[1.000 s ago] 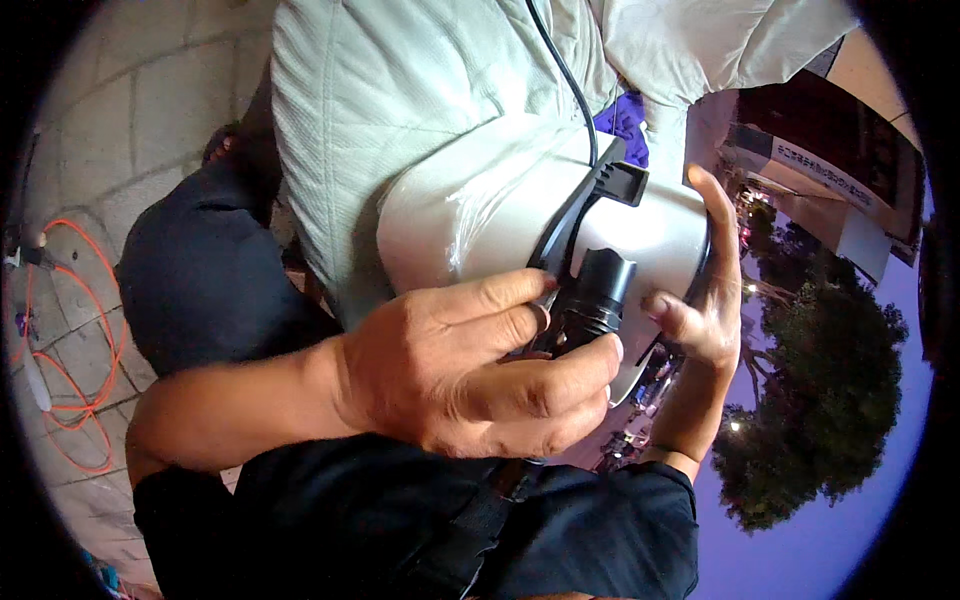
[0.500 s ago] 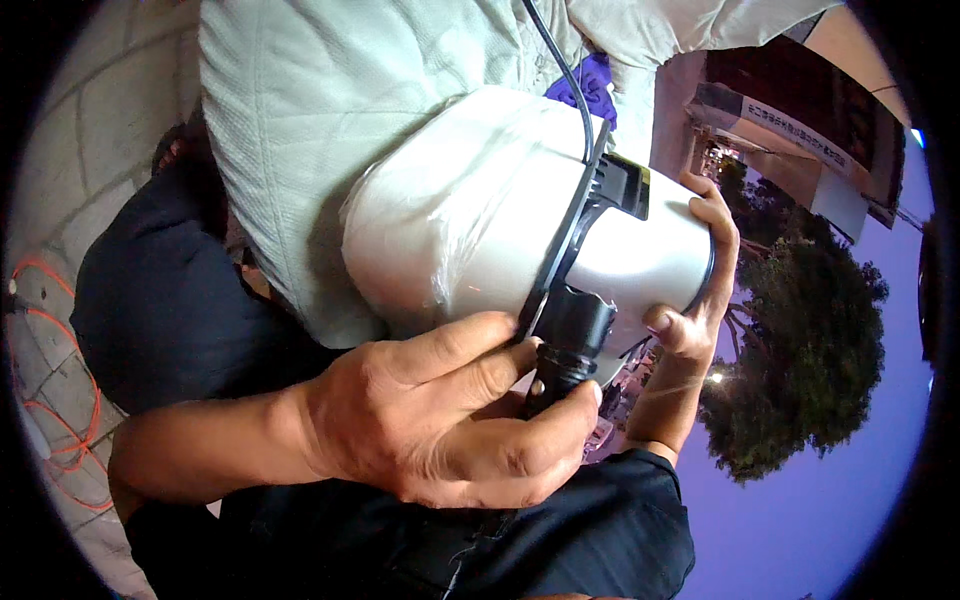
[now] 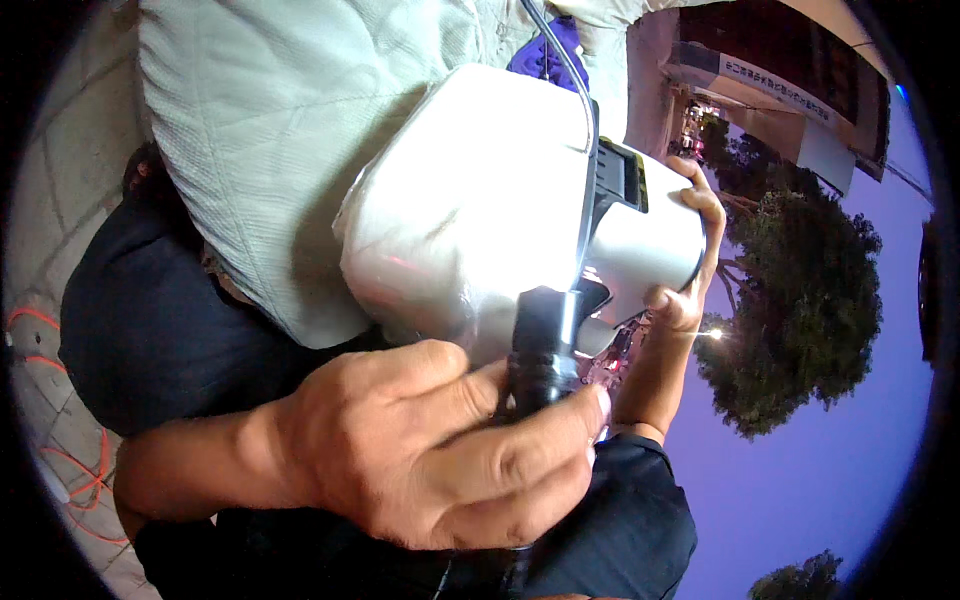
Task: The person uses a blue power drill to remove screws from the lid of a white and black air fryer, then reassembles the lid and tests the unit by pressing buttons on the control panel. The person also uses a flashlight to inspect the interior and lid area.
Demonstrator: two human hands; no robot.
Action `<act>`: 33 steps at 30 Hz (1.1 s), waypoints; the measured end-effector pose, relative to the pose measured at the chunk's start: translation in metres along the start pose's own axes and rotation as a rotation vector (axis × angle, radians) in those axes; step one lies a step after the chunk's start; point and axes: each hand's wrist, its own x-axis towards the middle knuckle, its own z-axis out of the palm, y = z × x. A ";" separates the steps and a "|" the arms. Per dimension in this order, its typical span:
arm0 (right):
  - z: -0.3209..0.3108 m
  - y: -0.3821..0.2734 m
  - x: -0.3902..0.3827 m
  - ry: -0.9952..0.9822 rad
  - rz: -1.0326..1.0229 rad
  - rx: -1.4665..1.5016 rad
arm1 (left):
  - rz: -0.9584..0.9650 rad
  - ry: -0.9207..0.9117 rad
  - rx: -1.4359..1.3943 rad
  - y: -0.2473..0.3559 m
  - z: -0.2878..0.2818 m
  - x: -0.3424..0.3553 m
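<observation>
My left hand grips a short black flashlight, its fingers curled around the barrel. The flashlight's head is close to a white rounded appliance, which is brightly lit. Clear plastic film wraps the appliance's wide end. A black band and a dark panel cross its middle, and a dark cord runs over it at the top. My right hand holds the appliance's narrower right end, with the thumb on the near side and fingers around the edge. The underside is hidden.
A pale quilted cloth lies behind the appliance, with a purple cloth at its top. An orange cable lies on the paving at left. Dark clothing covers a bent leg. Trees and a building stand at right.
The flashlight in my left hand has moved slightly left and down, its head now nearer the film-wrapped part. The appliance, still in my right hand, has shifted slightly; its white surface looks brighter.
</observation>
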 end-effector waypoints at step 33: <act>-0.003 0.009 -0.007 -0.003 -0.020 0.008 | 0.158 -0.034 0.220 -0.022 0.039 0.004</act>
